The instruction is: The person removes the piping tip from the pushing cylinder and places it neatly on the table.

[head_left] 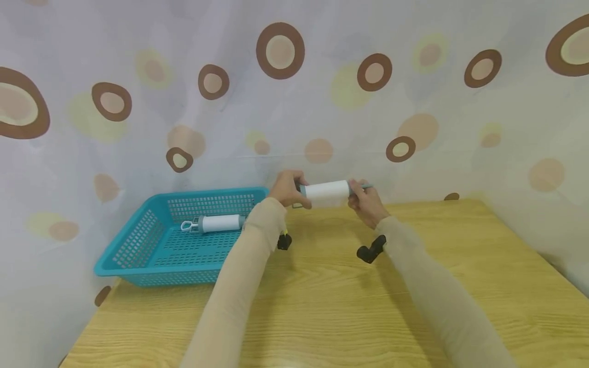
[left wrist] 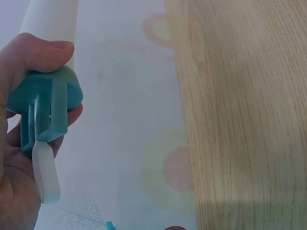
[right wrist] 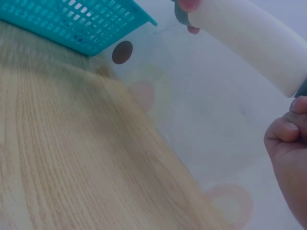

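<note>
A white syringe-like tube [head_left: 327, 190] with teal end caps is held level above the table's far edge, between both hands. My left hand [head_left: 287, 189] grips its left end, with thumb and fingers around the teal cap [left wrist: 72, 91]. A white handle [left wrist: 46, 177] sticks out from the cap's bracket by the palm. My right hand [head_left: 368, 204] pinches the opposite end, where a thin grey-teal tip [head_left: 368, 186] points right past the fingers. In the right wrist view, curled right fingers [right wrist: 283, 132] lie just below that end, which is mostly cut off by the frame.
A teal perforated basket [head_left: 179, 278] stands at the left of the wooden table [head_left: 331, 312]. A similar white tube [head_left: 221, 223] with a loop handle lies in it, its right end partly behind the left arm. A patterned sheet [head_left: 322, 102] hangs behind the table.
</note>
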The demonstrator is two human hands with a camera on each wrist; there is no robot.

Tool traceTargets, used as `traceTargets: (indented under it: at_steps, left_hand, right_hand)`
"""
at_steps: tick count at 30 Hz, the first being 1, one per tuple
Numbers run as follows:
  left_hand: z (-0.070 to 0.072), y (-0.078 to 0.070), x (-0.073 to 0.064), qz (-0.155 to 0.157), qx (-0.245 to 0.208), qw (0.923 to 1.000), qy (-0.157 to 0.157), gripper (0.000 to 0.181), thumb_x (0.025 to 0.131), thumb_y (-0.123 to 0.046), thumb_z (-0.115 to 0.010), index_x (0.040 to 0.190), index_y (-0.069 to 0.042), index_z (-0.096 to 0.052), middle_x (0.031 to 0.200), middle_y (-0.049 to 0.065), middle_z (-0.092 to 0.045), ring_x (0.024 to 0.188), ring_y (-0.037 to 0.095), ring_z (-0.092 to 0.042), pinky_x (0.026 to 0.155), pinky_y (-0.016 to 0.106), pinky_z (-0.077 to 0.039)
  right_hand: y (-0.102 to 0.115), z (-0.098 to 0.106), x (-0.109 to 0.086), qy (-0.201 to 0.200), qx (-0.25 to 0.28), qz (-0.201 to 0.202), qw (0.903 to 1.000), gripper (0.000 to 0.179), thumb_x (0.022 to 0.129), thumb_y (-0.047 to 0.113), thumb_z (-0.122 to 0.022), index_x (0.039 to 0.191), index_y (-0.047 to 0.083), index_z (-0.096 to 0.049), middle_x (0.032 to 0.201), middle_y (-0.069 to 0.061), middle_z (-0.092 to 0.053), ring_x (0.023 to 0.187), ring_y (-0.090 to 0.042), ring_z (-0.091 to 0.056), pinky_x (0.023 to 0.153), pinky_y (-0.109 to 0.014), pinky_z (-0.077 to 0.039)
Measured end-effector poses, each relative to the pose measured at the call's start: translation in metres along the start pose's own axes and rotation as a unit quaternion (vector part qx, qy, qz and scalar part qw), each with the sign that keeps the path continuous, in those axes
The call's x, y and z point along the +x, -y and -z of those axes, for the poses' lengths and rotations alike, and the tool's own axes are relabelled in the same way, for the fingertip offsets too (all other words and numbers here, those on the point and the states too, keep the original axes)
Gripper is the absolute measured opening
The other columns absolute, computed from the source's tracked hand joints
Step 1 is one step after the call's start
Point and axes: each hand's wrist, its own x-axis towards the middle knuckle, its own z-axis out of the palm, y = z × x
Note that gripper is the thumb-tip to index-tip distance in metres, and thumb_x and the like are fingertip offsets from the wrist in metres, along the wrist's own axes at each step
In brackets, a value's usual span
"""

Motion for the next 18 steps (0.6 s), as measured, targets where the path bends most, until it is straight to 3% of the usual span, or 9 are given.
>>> traceTargets:
  at_steps: [8,18]
  left_hand:
    - [-0.0039,0.001,-0.0036,0.005,0.002,1.0,-0.001,0.035,0.053,-0.008,-0.086,0.067,-0.009,-0.054,0.072,0.004,-0.059,0.064,0.015,-0.049,0.058,0.026,-0.046]
    - [-0.0062,0.0034,-0.0041,0.009,0.005,1.0,0.0,0.032,0.055,-0.008,-0.085,0.071,-0.01,-0.057,0.075,0.004,-0.061,0.066,0.015,-0.051,0.06,0.025,-0.047]
  right_hand:
    - [0.0013,0.0049,0.0,0.029,-0.01,0.036,0.9989,0.016,0.097,0.022,-0.041,0.086,0.013,-0.033,0.094,0.004,-0.037,0.074,-0.006,-0.035,0.065,-0.016,-0.034]
    - [-0.0009,0.0073,0.001,0.035,0.035,0.031,0.9983,0.018,0.096,0.023,-0.047,0.081,0.013,-0.045,0.074,0.005,-0.04,0.059,-0.007,-0.033,0.056,-0.019,-0.029]
